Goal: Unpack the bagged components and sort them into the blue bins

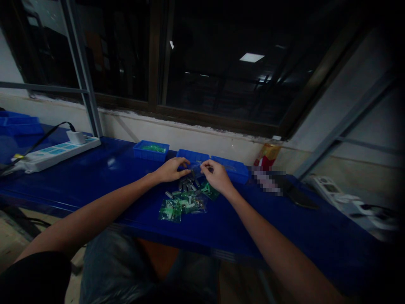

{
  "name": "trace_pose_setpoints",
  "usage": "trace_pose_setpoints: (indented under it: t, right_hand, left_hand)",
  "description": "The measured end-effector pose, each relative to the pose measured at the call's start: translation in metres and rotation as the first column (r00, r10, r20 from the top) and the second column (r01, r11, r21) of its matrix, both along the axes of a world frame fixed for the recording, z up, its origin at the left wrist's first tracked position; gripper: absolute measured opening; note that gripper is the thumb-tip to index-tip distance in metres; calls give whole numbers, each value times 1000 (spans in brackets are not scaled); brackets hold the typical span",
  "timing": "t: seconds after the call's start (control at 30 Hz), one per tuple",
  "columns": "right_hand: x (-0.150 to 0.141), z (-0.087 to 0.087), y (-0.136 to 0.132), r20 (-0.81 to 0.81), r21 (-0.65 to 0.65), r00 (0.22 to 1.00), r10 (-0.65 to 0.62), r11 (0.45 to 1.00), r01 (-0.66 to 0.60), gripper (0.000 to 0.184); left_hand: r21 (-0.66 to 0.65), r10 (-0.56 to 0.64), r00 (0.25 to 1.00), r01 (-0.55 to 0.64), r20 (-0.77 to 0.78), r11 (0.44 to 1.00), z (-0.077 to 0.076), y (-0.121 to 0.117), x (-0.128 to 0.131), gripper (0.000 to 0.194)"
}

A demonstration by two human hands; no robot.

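Observation:
A small clear plastic bag (196, 169) is between my hands, above a pile of small parts. My right hand (217, 175) pinches the bag's right side with thumb and fingertips. My left hand (172, 170) is curled at its left side, thumb and fingers around that edge; the exact contact is dim. Below lie several short metal cylinders (186, 185), partly hidden by my hands. Nearer me are clear packets with green and white contents (171, 210). Another green packet (209, 191) lies under my right wrist.
Blue trays stand along the wall: one with green packets (154, 148), another (232, 169) behind my right hand. A white power strip (63, 153) lies left. On the right are a dark phone-like object (302, 198), a red and yellow pouch (267, 157) and another power strip (351, 204).

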State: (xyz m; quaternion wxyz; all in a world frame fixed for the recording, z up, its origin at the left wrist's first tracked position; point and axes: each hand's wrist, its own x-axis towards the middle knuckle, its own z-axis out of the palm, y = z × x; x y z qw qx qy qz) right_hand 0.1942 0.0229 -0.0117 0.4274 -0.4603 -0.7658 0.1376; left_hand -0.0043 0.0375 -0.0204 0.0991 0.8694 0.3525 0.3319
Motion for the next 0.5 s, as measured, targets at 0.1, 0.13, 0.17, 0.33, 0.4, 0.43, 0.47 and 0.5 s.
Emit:
trace_pose_setpoints:
  t: [0.1,0.13,0.17,0.33,0.4,0.43,0.47,0.5]
  right_hand:
    - [-4,1,-2,-164,-68,985,55,995,-67,11]
    - [-5,2,-3,-200,-80,978,62,994,-79,11]
    - [-7,2,-4,-232,-88,971,64,992,-86,12]
    - [-11,3,-7,-385,-137,922,30,987,-89,19]
    - [-13,2,-8,-381,-168,924,43,979,-115,22]
    - [-14,1,-9,-356,-176,933,60,976,-130,22]
    - [-15,-1,-9,-321,-177,944,81,974,-144,21]
    - [-16,-2,-10,-283,-171,954,100,973,-153,19]
  left_hand:
    - [-140,-26,991,44,131,989,2,0,2,28]
    - [-180,-35,987,63,156,982,2,1,3,26]
    - [-216,-47,983,86,178,973,1,2,3,24]
    - [-387,-41,923,200,382,900,2,4,5,18]
    - [-426,11,885,213,466,879,4,1,7,19]
    - [-435,33,868,215,495,874,6,0,7,20]
    - [-440,47,857,216,514,872,8,-2,8,20]
    - [-443,55,849,218,525,869,9,-3,8,20]
